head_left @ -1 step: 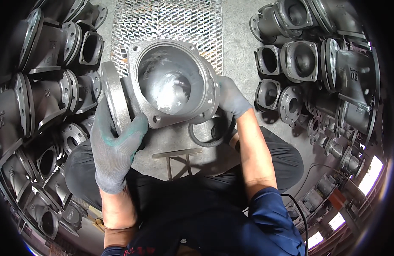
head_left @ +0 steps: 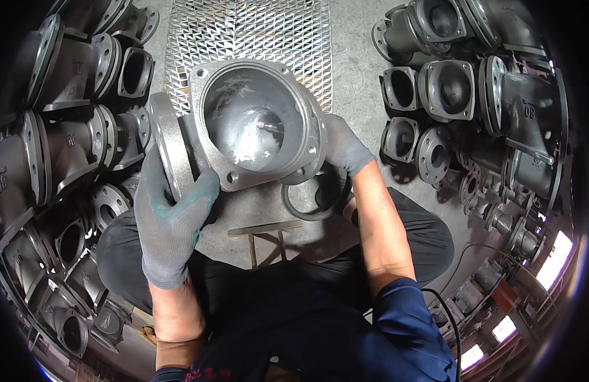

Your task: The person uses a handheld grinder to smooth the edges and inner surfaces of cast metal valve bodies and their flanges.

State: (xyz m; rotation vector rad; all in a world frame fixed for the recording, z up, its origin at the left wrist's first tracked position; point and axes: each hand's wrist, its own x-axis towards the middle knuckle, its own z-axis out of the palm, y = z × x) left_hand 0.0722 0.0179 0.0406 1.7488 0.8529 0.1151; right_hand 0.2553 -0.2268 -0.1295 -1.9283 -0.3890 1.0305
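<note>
Between my gloved hands is a grey cast-metal valve body (head_left: 202,137), its square flange and wide round opening facing up. The bore inside is smooth and shiny in places. My left hand (head_left: 173,210), in a grey glove with green coating, is closed round the lower edge of the round flange on the left side, thumb toward me. At the right flange, my right hand (head_left: 346,145) grips the far side; its fingers are mostly hidden behind the metal. Under the body's right side, a dark ring (head_left: 320,215) shows near the floor.
Stacked valve bodies (head_left: 68,137) crowd the left side. More castings (head_left: 448,90) stand in rows at the right. A metal grating (head_left: 253,32) lies beyond the valve body. A small stand (head_left: 265,228) is between my legs, and a black cable (head_left: 452,318) runs by my right arm.
The valve body has shifted very slightly to the left with both hands holding it. Grip and surroundings look the same.
</note>
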